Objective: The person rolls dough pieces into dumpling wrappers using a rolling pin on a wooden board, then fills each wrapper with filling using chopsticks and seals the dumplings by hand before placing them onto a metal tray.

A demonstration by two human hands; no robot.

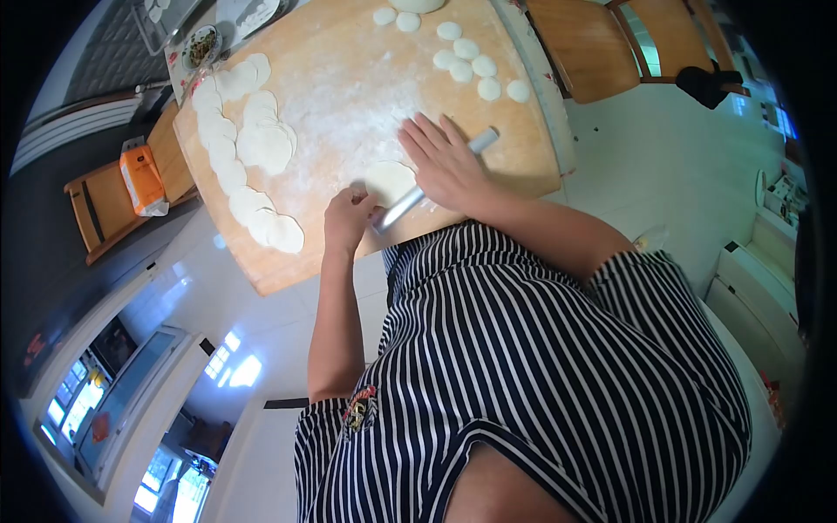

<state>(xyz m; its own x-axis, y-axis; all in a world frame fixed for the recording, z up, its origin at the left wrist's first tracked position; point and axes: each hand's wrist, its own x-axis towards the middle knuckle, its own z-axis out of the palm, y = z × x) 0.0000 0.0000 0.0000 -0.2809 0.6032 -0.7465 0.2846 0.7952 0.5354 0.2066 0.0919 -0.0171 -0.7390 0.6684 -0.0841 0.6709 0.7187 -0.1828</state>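
On the floured wooden board (349, 87) lies a flat round dough wrapper (390, 181). My left hand (349, 215) pinches the near-left edge of this wrapper with curled fingers. A grey rolling pin (408, 206) slants across the wrapper's right edge. My right hand (445, 166) rests flat on the pin, palm down with fingers stretched out. Overlapping rolled wrappers (267, 144) cover the board's left side. Several small dough pieces (466, 49) lie at the upper right, and part of a larger dough lump (417, 4) shows at the top edge.
A bowl of filling (202, 45) stands beyond the board's upper left corner. One wooden chair (584, 48) is at the upper right, another (96, 205) at the left with an orange packet (142, 180). The board's near edge lies close to my body.
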